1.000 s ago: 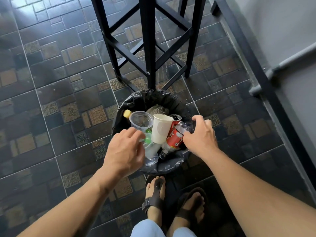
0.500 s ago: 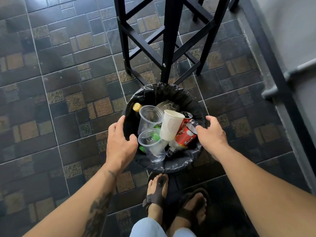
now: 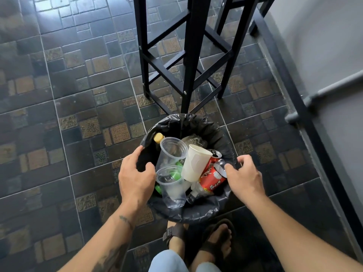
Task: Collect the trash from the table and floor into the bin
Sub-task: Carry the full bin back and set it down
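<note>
A round bin lined with a black bag stands on the tiled floor just in front of my feet. It is heaped with trash: two clear plastic cups, a white paper cup, a red drink can, a yellow-capped bottle and green bits underneath. My left hand grips the bin's left rim, thumb inside and fingers outside. My right hand curls over the right rim beside the red can.
A black bar stool stands right behind the bin, one leg touching its far rim. A grey wall with a pipe and dark skirting runs along the right. My sandalled feet are at the bin's near edge.
Both hands have moved from over the trash out to the bin's sides and now hold its rim. The view has shifted slightly back from the bin.
</note>
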The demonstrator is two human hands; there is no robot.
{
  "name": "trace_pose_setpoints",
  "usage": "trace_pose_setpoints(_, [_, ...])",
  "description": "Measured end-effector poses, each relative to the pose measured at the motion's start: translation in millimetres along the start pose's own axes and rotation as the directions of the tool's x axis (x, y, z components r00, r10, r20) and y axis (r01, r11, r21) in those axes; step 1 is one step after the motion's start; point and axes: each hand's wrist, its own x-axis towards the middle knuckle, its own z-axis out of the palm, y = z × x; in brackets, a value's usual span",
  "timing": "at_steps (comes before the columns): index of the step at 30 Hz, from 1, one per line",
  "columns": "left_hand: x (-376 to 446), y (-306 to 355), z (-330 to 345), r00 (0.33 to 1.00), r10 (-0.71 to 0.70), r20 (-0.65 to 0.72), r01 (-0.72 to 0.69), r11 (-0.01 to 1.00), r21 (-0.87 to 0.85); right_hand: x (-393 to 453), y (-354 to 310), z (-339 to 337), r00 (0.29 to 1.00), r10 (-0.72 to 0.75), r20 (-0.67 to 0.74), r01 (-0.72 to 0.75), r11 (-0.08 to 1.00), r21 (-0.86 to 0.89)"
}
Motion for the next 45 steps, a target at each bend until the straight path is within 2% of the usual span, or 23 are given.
trace_pose_setpoints(8, [-53,51,-60,0.982,0.013,-0.189,-0.049,0.981,-0.190,-99,-4,-45,0.982,-0.091,-0.167,0.110,0.988,0.111])
trace_pose_setpoints(13, [-76,91,-108,0.985,0.122,-0.119,-0.146,0.964,-0.222,-157,-11,-78,0.945,-0.164,-0.282,0.228,0.951,0.210])
trace_pose_setpoints(17, [-103,125,-139,0.957,0.279,-0.071,-0.288,0.939,-0.187,-201,-10,-103,0.873,-0.196,-0.447,0.325,0.916,0.234])
trace_pose_setpoints(20, [-128,146,-156,0.924,0.378,-0.052,-0.380,0.898,-0.221,-236,0,-122,0.793,-0.193,-0.577,0.403,0.877,0.261])
trace_pose_setpoints(23, [-158,161,-169,0.891,0.454,-0.007,-0.440,0.861,-0.256,-270,22,-139,0.695,-0.159,-0.701,0.466,0.842,0.271])
trace_pose_setpoints(27, [-208,178,-189,0.837,0.536,0.107,-0.486,0.820,-0.304,-332,58,-162,0.601,-0.079,-0.796,0.495,0.818,0.292])
trace_pose_setpoints(32, [-298,216,-237,0.759,0.594,0.266,-0.515,0.798,-0.313,-451,100,-188,0.536,0.083,-0.840,0.453,0.812,0.369])
trace_pose_setpoints(35, [-355,237,-269,0.688,0.618,0.381,-0.552,0.786,-0.278,-523,121,-203,0.506,0.183,-0.843,0.375,0.833,0.406])
trace_pose_setpoints(39, [-414,257,-302,0.553,0.654,0.516,-0.635,0.732,-0.246,-607,140,-217,0.498,0.296,-0.815,0.253,0.849,0.464])
trace_pose_setpoints(41, [-436,261,-311,0.508,0.661,0.552,-0.658,0.711,-0.246,-641,148,-218,0.484,0.342,-0.806,0.198,0.854,0.481])
trace_pose_setpoints(45, [-470,262,-314,0.376,0.696,0.612,-0.745,0.620,-0.246,-687,158,-209,0.390,0.462,-0.796,0.110,0.835,0.539])
